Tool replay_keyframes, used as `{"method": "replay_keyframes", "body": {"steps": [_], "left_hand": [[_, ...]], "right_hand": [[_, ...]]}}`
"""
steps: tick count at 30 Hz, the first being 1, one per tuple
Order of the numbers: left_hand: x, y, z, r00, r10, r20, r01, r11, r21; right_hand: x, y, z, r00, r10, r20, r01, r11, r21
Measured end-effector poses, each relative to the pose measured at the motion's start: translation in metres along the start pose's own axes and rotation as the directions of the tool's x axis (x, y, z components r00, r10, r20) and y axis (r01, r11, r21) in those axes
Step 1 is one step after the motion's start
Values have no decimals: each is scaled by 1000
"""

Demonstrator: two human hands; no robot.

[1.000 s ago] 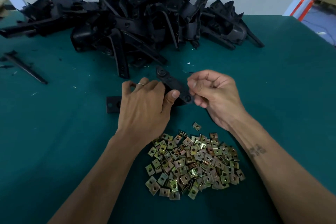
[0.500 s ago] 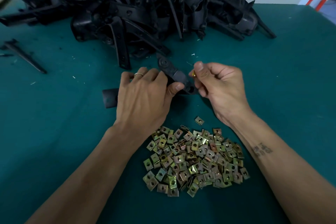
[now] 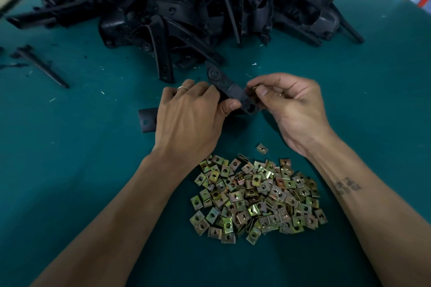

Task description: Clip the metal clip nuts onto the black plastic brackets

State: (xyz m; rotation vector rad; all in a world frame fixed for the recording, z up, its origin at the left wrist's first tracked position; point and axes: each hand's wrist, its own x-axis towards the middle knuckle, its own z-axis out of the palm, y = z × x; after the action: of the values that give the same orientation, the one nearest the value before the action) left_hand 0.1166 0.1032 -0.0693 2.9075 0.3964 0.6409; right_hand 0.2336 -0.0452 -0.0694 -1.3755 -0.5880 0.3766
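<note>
Work looks barely begun, I judge: left hand (image 3: 186, 121) grips one bracket (image 3: 229, 89) above the table (image 3: 70, 170), right hand (image 3: 289, 105) pinches a nut at its end, unseated, big nut heap (image 3: 256, 198) and bracket pile (image 3: 186, 11) waiting.

black bracket (image 3: 229, 89), brass-gold clip nuts (image 3: 256, 196), teal table (image 3: 70, 170), silver ring (image 3: 182, 87)
</note>
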Motion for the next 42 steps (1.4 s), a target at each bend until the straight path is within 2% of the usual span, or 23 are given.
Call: {"method": "replay_keyframes", "body": {"steps": [3, 7, 16, 21, 26, 30, 36, 42], "left_hand": [[0, 0, 0, 1000, -10, 11, 10, 1000, -3], [0, 0, 0, 1000, -20, 12, 20, 1000, -13], [0, 0, 0, 1000, -19, -9, 18, 999, -39], [0, -1, -2, 999, -35, 8, 35, 999, -25], [0, 0, -3, 999, -45, 21, 45, 998, -42], [1, 0, -3, 999, -41, 22, 42, 998, -46], [1, -1, -1, 999, -43, 3, 43, 997, -60], [0, -2, -1, 999, -39, -18, 37, 997, -65]], "right_hand": [[-1, 0, 1, 998, -53, -28, 52, 998, -35], [-2, -1, -1, 996, -73, -60, 75, 997, 32], [-4, -2, 1, 999, -33, 5, 32, 999, 24], [-6, 0, 1, 997, -83, 0, 82, 994, -74], [-7, 1, 4, 999, -41, -27, 42, 999, 34], [-7, 1, 5, 1000, -29, 8, 29, 1000, -11], [-8, -1, 7, 998, -16, -60, 21, 996, 84], [-9, -2, 5, 999, -44, -26, 43, 999, -27]]}}
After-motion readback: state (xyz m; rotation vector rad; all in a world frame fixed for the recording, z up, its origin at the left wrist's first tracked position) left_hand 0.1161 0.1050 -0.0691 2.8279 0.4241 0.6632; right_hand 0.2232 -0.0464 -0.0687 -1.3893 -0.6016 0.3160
